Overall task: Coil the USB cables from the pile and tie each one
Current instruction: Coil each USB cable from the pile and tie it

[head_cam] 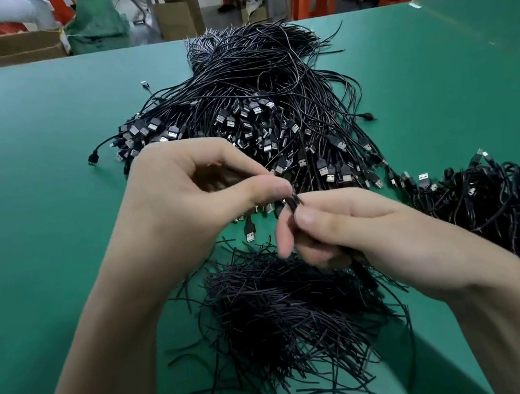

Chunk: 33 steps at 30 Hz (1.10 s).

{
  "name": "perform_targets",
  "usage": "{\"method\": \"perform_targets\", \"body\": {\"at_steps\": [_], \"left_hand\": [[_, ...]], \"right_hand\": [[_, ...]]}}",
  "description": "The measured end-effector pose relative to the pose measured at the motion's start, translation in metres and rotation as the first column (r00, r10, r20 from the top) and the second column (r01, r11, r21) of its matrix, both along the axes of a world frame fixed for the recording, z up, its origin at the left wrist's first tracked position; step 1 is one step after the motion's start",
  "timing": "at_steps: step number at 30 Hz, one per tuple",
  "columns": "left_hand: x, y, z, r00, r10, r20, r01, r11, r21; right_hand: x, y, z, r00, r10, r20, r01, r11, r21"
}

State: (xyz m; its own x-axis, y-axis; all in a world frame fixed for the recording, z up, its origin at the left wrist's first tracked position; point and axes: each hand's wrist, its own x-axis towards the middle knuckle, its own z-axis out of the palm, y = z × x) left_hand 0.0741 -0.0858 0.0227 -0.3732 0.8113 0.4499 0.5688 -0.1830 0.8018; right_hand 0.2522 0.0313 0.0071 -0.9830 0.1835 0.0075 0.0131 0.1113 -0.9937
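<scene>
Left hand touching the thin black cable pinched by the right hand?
Touching. Head view: the left hand pinches the thin black cable just above the right hand, no gap.

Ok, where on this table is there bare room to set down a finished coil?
The widest bare patch is the table left of the cable pile and the left hand. Another lies far right, beyond the coiled heap. The middle is crowded: pile, ties and heap ring the right hand, which grips a cable.
</scene>
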Motion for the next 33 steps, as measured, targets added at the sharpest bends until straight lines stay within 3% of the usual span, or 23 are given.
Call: {"method": "perform_targets", "body": {"at_steps": [5, 9, 15, 20, 25, 27, 29, 31, 33], "left_hand": [[0.005, 0.009, -0.011, 0.931, -0.18, 0.317, 0.192, 0.981, -0.007], [0.004, 0.009, -0.012, 0.921, -0.307, 0.238, 0.337, 0.937, -0.095], [0.005, 0.011, -0.015, 0.956, -0.207, 0.209, 0.228, 0.97, -0.081], [0.008, 0.013, -0.018, 0.96, -0.18, 0.217, 0.202, 0.976, -0.084], [0.007, 0.014, -0.022, 0.943, -0.222, 0.247, 0.243, 0.969, -0.056], [0.007, 0.015, -0.023, 0.949, -0.217, 0.229, 0.231, 0.972, -0.035], [0.008, 0.016, -0.022, 0.966, -0.165, 0.199, 0.169, 0.986, -0.003], [0.01, 0.017, -0.025, 0.99, -0.046, 0.13, 0.041, 0.998, 0.045], [0.011, 0.017, -0.028, 0.993, 0.114, 0.035, -0.118, 0.986, 0.121]], "right_hand": [[0.0, 0.001, -0.001, 0.995, 0.044, -0.089, -0.047, 0.998, -0.04], [0.001, 0.005, -0.002, 0.991, 0.059, -0.12, -0.062, 0.998, -0.02], [-0.001, 0.005, -0.002, 0.998, 0.048, -0.048, -0.055, 0.984, -0.169], [-0.003, 0.003, -0.001, 0.991, -0.128, -0.047, 0.11, 0.953, -0.283], [-0.005, 0.005, -0.004, 0.967, -0.241, -0.081, 0.212, 0.94, -0.267], [-0.005, 0.006, -0.005, 0.937, -0.337, -0.088, 0.313, 0.926, -0.21], [-0.006, 0.006, -0.006, 0.872, -0.478, -0.102, 0.48, 0.877, -0.004], [-0.007, 0.004, -0.008, 0.758, -0.629, -0.174, 0.652, 0.721, 0.235], [-0.007, 0.001, -0.011, 0.615, -0.737, -0.281, 0.779, 0.513, 0.361]]}}
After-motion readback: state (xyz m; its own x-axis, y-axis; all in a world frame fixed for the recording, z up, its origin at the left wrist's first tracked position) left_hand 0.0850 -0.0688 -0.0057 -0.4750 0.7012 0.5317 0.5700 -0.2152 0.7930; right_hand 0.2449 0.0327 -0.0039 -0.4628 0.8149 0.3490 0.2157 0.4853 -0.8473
